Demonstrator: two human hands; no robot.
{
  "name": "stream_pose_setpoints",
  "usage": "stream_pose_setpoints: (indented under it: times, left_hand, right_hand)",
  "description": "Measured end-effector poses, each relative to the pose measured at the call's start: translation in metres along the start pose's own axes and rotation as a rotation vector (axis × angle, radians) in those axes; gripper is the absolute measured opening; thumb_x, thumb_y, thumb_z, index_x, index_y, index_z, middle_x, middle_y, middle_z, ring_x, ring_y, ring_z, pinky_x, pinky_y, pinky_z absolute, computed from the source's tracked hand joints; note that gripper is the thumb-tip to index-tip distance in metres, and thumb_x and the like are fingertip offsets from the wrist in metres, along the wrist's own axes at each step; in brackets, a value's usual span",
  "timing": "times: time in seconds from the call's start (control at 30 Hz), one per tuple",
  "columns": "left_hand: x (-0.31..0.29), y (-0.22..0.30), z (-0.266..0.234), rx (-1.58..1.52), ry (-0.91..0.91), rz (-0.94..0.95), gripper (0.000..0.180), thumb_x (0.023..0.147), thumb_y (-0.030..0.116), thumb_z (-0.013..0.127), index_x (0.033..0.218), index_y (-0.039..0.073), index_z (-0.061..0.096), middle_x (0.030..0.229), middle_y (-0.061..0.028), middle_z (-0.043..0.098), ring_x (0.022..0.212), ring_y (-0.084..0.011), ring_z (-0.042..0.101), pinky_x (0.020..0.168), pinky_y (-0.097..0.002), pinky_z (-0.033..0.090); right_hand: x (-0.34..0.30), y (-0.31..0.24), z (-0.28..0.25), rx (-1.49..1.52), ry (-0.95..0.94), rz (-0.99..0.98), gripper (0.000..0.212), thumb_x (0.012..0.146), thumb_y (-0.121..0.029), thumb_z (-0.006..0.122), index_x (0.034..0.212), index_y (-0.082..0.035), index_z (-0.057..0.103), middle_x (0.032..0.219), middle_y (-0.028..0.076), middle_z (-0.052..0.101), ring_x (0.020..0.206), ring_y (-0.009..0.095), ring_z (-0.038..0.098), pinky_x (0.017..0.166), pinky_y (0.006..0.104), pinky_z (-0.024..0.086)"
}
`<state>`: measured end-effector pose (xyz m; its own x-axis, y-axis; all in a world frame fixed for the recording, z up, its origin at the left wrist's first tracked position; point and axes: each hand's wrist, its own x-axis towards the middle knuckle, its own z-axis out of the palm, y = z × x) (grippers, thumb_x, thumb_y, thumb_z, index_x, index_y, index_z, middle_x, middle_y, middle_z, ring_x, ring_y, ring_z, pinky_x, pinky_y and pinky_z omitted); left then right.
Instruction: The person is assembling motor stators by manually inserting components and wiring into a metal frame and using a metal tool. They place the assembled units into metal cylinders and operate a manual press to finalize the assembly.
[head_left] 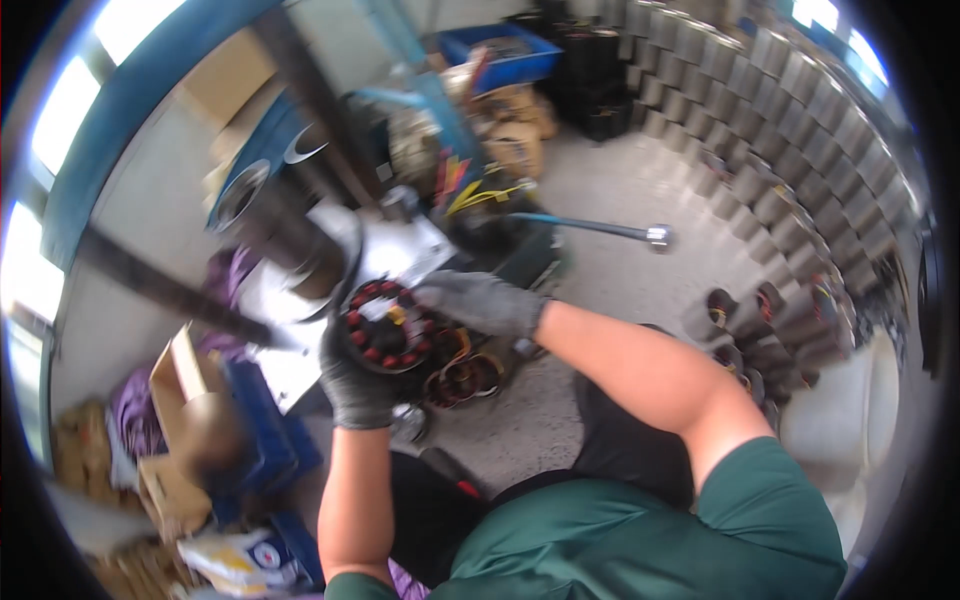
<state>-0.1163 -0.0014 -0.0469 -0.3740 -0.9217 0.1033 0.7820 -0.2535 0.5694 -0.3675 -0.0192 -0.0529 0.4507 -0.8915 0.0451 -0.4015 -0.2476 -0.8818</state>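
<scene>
Both hands wear grey gloves. Between them is a round motor stator [368, 352] with a dark rim, a ring of red coil ends and something pale and yellow at its centre. My left hand [357, 390] is closed round its lower left side. My right hand [485, 302] lies at its upper right edge, with the fingertips partly hidden against it; the view is blurred there. Just right of the stator and below my right hand are several dark rings with reddish and yellow wires [465, 378]. A metal cylinder [280, 225] stands on the white surface beyond.
Rows of stacked metal cylinders [740, 85] fill the right side. A blue rod with a metal head [600, 228] sticks out over the floor. At left are a blue bin [265, 420] and cardboard boxes [185, 375]. Another blue tray [500, 55] stands at the back.
</scene>
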Motion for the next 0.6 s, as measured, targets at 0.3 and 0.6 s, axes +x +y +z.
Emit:
stream_pose_setpoints:
  times: [0.3,0.6]
  left_hand:
    - [-0.026,0.003,0.031,0.149,0.171,0.205,0.069,0.105,0.045,0.06,0.156,0.0,0.045,0.136,-0.0225,0.065,0.125,-0.0347,0.067,0.113,-0.051,0.053]
    - [-0.024,0.011,0.031,0.479,0.207,0.086,0.068,0.103,0.046,0.062,0.149,-0.002,0.052,0.133,-0.0192,0.068,0.123,-0.0281,0.068,0.111,-0.0421,0.053]
  right_hand:
    - [-0.005,-0.031,0.058,0.973,-0.08,0.181,0.065,0.098,-0.029,0.078,0.154,-0.009,0.052,0.128,0.008,0.071,0.119,0.015,0.065,0.106,0.0324,0.053]
    - [-0.013,-0.031,0.054,0.933,0.129,0.045,0.073,0.093,-0.011,0.077,0.159,-0.007,0.046,0.139,0.008,0.065,0.125,0.019,0.063,0.11,0.0349,0.052]
